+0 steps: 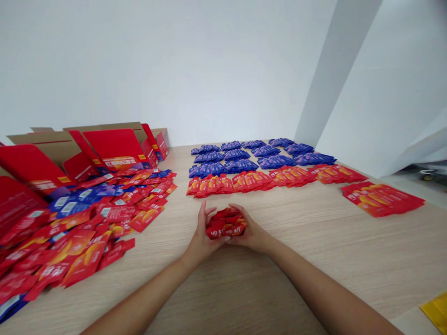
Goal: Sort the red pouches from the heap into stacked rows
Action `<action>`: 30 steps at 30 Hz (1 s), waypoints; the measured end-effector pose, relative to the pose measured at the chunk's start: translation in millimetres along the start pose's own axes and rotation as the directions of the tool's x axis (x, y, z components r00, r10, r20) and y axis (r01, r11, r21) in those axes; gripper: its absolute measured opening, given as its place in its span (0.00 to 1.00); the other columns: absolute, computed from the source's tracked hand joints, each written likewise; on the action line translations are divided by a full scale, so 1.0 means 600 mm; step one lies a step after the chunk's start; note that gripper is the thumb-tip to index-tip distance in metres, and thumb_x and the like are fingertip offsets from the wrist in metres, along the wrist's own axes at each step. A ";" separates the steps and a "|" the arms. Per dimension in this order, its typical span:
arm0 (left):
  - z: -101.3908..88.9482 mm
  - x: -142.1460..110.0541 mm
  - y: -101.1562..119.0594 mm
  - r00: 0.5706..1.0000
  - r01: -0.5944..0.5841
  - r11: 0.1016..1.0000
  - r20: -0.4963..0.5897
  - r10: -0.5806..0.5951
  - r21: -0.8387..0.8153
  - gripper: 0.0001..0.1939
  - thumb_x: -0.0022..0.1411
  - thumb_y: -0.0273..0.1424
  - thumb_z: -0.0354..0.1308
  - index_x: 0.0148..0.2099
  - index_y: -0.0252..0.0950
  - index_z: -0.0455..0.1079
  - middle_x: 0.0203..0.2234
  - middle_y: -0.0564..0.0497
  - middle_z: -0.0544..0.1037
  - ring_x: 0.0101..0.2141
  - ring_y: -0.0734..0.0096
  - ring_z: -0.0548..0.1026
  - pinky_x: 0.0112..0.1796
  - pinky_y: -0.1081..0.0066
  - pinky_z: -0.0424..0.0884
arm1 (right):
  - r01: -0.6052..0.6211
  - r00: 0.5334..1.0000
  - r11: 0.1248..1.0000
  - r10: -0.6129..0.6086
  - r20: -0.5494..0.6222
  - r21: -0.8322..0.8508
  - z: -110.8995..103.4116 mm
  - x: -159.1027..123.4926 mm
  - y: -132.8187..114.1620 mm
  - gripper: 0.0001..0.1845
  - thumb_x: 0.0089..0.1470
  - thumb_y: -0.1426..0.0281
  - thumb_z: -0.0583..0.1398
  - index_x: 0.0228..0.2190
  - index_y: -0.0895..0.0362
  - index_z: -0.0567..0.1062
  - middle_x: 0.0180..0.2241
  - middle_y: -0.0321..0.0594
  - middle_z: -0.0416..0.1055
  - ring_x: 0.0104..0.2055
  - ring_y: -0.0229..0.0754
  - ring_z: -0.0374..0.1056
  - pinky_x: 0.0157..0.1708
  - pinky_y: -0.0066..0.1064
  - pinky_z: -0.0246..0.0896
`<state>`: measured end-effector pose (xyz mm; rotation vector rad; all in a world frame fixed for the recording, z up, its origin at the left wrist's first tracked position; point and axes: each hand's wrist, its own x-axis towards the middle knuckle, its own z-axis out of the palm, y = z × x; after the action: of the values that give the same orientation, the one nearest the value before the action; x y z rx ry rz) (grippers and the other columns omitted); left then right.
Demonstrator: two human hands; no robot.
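Observation:
Between my two hands is a bunch of red sachets [226, 224], held upright just above or on the wooden table. My left hand [204, 232] grips the bunch from its left side, thumb along the near face. On the other side my right hand [252, 232] wraps round it, and the two thumbs almost meet in front. Beyond the hands lies a row of fanned red sachets [253, 181], with fanned stacks of blue sachets [240, 165] behind it. One more red fan [382, 199] lies to the right.
A loose heap of red and blue sachets [87, 232] covers the table's left side. Behind it stand open red cardboard boxes [115, 146]. A white wall [223, 70] closes off the back of the table [300, 232]. Something yellow [436, 311] shows at the lower right corner.

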<state>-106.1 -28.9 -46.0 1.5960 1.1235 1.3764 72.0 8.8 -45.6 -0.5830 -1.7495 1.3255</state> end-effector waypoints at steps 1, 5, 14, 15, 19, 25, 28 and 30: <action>0.000 -0.003 -0.011 0.999 0.031 0.999 -0.022 -0.032 -0.030 0.57 0.45 0.38 0.69 0.66 0.49 0.33 0.57 0.42 0.60 0.55 0.55 0.65 0.53 0.53 0.63 | 0.009 1.000 1.000 -0.009 -0.005 -0.023 0.001 0.001 0.007 0.47 0.37 0.66 0.71 0.55 0.51 0.54 0.55 0.49 0.60 0.56 0.49 0.61 0.56 0.47 0.55; 0.014 -0.002 -0.021 0.990 0.138 0.970 0.001 -0.140 -0.198 0.57 0.39 0.37 0.71 0.65 0.44 0.41 0.56 0.41 0.63 0.55 0.53 0.65 0.53 0.53 0.63 | 0.072 0.997 0.997 -0.071 -0.012 0.022 0.010 0.009 0.013 0.51 0.36 0.65 0.71 0.57 0.50 0.51 0.59 0.50 0.54 0.60 0.50 0.56 0.59 0.47 0.49; 0.049 0.040 0.023 0.984 0.165 0.952 -0.030 -0.178 -0.256 0.37 0.36 0.35 0.72 0.49 0.37 0.60 0.44 0.44 0.74 0.46 0.57 0.73 0.50 0.56 0.66 | -0.085 0.975 0.988 0.110 -0.192 0.132 0.014 0.014 -0.003 0.45 0.28 0.65 0.72 0.48 0.51 0.59 0.46 0.42 0.68 0.50 0.49 0.65 0.54 0.44 0.57; 0.047 0.041 0.025 0.980 0.176 0.956 -0.049 -0.192 -0.237 0.37 0.37 0.35 0.71 0.48 0.37 0.59 0.44 0.44 0.75 0.45 0.58 0.74 0.49 0.57 0.67 | -0.090 0.973 0.985 0.118 -0.199 0.144 0.015 0.015 -0.001 0.43 0.29 0.66 0.71 0.46 0.51 0.59 0.44 0.40 0.69 0.48 0.49 0.66 0.53 0.44 0.58; 0.044 0.032 0.031 0.948 0.222 0.957 -0.187 -0.256 -0.186 0.41 0.37 0.35 0.71 0.53 0.37 0.56 0.48 0.42 0.72 0.49 0.57 0.71 0.51 0.58 0.65 | -0.109 0.972 0.986 0.132 -0.194 0.122 0.019 0.017 0.002 0.37 0.31 0.67 0.70 0.43 0.52 0.59 0.42 0.40 0.69 0.45 0.48 0.68 0.49 0.42 0.62; 0.069 0.017 0.047 0.981 0.165 0.940 -0.053 -0.189 -0.299 0.46 0.40 0.36 0.70 0.60 0.39 0.52 0.52 0.41 0.69 0.52 0.54 0.69 0.53 0.55 0.63 | 0.047 0.987 0.990 -0.025 -0.161 0.135 0.024 0.011 -0.001 0.49 0.36 0.66 0.69 0.55 0.53 0.50 0.57 0.51 0.58 0.58 0.52 0.59 0.58 0.42 0.51; 0.075 0.018 0.053 0.984 0.172 0.936 0.012 -0.177 -0.308 0.47 0.39 0.38 0.71 0.59 0.39 0.54 0.52 0.40 0.70 0.52 0.51 0.69 0.53 0.54 0.63 | 0.092 0.991 0.983 -0.076 -0.109 0.156 0.019 0.005 -0.007 0.54 0.41 0.63 0.67 0.60 0.52 0.41 0.62 0.54 0.48 0.62 0.53 0.52 0.60 0.44 0.48; 0.070 0.021 0.053 0.986 0.166 0.944 0.014 -0.169 -0.286 0.48 0.38 0.38 0.71 0.60 0.39 0.54 0.52 0.40 0.70 0.53 0.50 0.68 0.53 0.53 0.63 | 0.114 0.990 0.986 -0.102 -0.098 0.121 0.015 0.003 -0.014 0.59 0.41 0.65 0.67 0.61 0.51 0.34 0.64 0.54 0.44 0.64 0.53 0.49 0.61 0.46 0.45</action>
<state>-59.5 -27.9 -18.7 1.2586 0.9890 1.3658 64.4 2.1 -37.9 -0.4640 -1.5879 1.3029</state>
